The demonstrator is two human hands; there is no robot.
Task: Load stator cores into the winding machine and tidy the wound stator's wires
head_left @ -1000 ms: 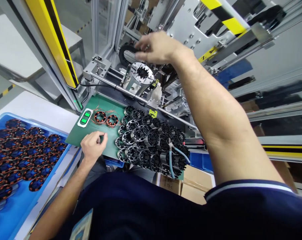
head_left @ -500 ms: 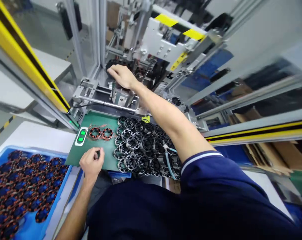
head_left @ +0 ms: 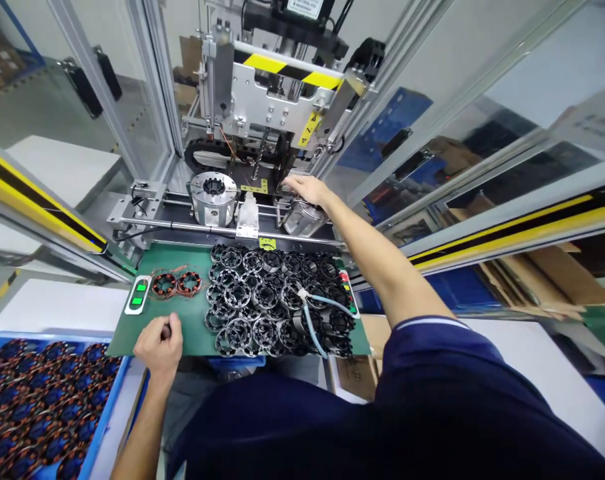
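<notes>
Reaches right hand over right metal cylinder, grip hidden; curls left hand near green tabletop, contents unclear. Shows copper-wound rings there, more in blue tray; many cores without visible copper.

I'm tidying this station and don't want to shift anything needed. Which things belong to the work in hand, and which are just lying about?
Likely in the work:
- round metal holder at the right hand
- matching holder holding a dark ring
- piled bare rings
- two copper-wound rings

Seemingly lying about:
- blue-handled tool on the pile
- flattened cardboard
</notes>
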